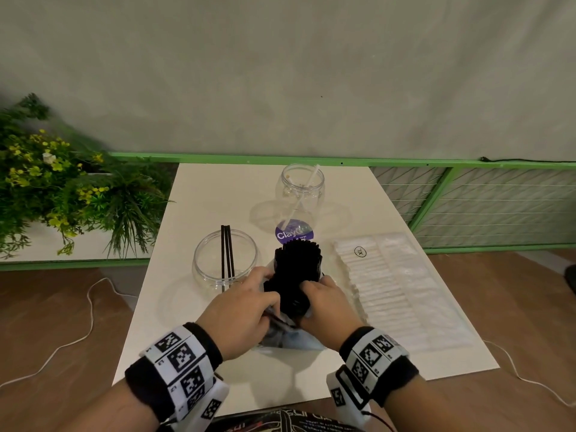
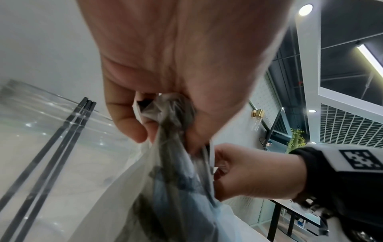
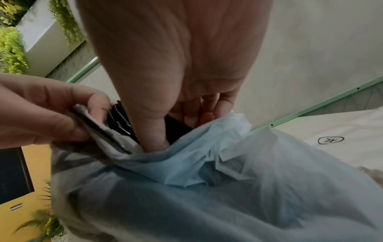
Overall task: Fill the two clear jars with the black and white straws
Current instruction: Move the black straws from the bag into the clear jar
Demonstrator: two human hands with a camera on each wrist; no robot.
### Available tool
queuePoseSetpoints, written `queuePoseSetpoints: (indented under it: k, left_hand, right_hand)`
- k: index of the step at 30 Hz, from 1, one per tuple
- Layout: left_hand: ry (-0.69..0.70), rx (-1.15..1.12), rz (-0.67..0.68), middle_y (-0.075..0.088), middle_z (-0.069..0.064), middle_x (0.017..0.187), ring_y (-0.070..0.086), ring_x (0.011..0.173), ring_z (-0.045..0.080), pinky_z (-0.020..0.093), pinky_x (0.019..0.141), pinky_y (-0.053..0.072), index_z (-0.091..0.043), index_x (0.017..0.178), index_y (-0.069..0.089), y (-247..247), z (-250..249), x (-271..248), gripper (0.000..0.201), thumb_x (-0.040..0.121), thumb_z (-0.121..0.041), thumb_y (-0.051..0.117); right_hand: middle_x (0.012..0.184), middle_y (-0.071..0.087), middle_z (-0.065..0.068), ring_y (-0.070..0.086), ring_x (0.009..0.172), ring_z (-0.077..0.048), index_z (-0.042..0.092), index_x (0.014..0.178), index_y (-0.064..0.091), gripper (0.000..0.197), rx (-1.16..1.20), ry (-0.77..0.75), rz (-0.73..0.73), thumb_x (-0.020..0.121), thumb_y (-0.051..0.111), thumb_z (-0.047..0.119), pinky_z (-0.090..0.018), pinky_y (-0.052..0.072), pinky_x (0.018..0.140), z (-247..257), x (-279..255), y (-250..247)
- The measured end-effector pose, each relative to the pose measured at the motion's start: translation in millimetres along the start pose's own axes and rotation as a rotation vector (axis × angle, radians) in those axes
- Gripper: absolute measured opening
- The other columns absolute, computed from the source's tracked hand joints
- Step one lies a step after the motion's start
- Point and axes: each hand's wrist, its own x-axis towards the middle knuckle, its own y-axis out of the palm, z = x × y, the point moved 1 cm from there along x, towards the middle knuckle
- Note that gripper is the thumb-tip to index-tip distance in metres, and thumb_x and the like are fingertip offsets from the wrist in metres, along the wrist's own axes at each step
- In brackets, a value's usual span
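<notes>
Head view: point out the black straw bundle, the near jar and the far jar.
black straw bundle (image 1: 297, 263): head view, on the dark upper ends of the straws.
near jar (image 1: 204, 260): head view, on its clear left wall below the rim.
far jar (image 1: 316, 194): head view, on its clear right wall.

We count two clear jars on the worktop (image 1: 199, 194): one at 9 o'clock (image 1: 225, 259) holding three black straws (image 1: 227, 254), one at 12 o'clock (image 1: 302, 190) holding a single white straw (image 1: 301, 198). One bundle of black straws (image 1: 296, 272), too many to count, stands in one plastic bag (image 1: 290, 338) between two hands, left hand (image 1: 243, 319) and right hand (image 1: 327, 310). One pack of white straws (image 1: 392, 285) lies at 3 o'clock.
</notes>
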Motion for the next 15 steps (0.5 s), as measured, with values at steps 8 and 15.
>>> queuePoseSetpoints:
  k: [8, 15]
  left_hand:
    - [-0.054, 0.009, -0.117, 0.036, -0.016, 0.125, 0.055, 0.089, 0.008, 0.022, 0.070, 0.045, -0.041, 0.105, 0.048, -1.7, -6.7, -0.6, 0.019, 0.088, -0.036, 0.055]
    - [-0.059, 0.070, -0.080, 0.031, -0.011, 0.123, 0.057, 0.089, 0.014, 0.031, 0.071, 0.052, -0.042, 0.122, 0.028, 1.3, -7.8, 2.1, 0.047, 0.085, -0.028, 0.054]
  right_hand:
    - [0.094, 0.065, -0.001, 0.050, 0.103, -0.024, 0.016, 0.096, 0.061, 0.035, 0.095, 0.017, 0.050, 0.070, 0.072, 0.036, -0.036, 0.042, 0.079, 0.3, -3.9, 2.3]
    - [0.079, 0.050, 0.013, 0.050, 0.095, -0.024, 0.019, 0.090, 0.062, 0.035, 0.209, 0.036, 0.055, 0.064, 0.054, 0.042, -0.040, 0.044, 0.077, -1.8, -6.4, -1.1]
